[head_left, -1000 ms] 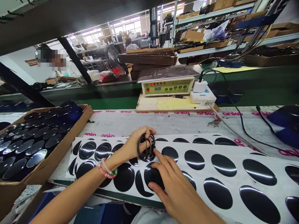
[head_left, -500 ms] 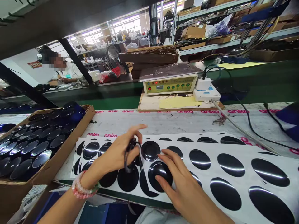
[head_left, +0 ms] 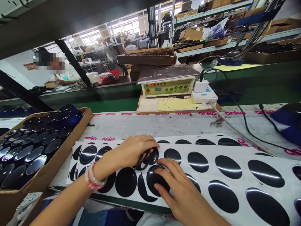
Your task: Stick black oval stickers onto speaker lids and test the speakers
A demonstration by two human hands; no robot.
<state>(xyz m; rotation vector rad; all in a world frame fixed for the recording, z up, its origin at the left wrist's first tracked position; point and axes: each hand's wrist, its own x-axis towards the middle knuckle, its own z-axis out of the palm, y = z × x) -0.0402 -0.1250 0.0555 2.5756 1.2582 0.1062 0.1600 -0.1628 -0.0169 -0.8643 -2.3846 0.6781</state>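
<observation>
White sheets (head_left: 183, 201) with rows of glossy black circles lie across the bench in front of me. My left hand (head_left: 138, 149) is curled down over them, and thin black looped strips (head_left: 142, 161) hang beneath its fingers. Just under its fingertips sits a raised black disc (head_left: 154, 156). My right hand (head_left: 176, 180) has its thumb and fingers on a second raised black disc (head_left: 154, 177), nearer to me. Beside that disc shows a black circle (head_left: 143, 190) partly covered by a white edge. What exactly the left fingertips pinch is partly hidden.
A cardboard box (head_left: 81, 124) full of dark, shiny round-topped pieces stands on the left. Behind the sheets are a control unit (head_left: 168, 86) with buttons and a white power strip (head_left: 204, 95) with cables running right. Another person (head_left: 68, 73) sits beyond the bench.
My left hand has moved right and down, its raised fingers now bent over the far disc with the black strips beneath. My right hand stays on the near disc.
</observation>
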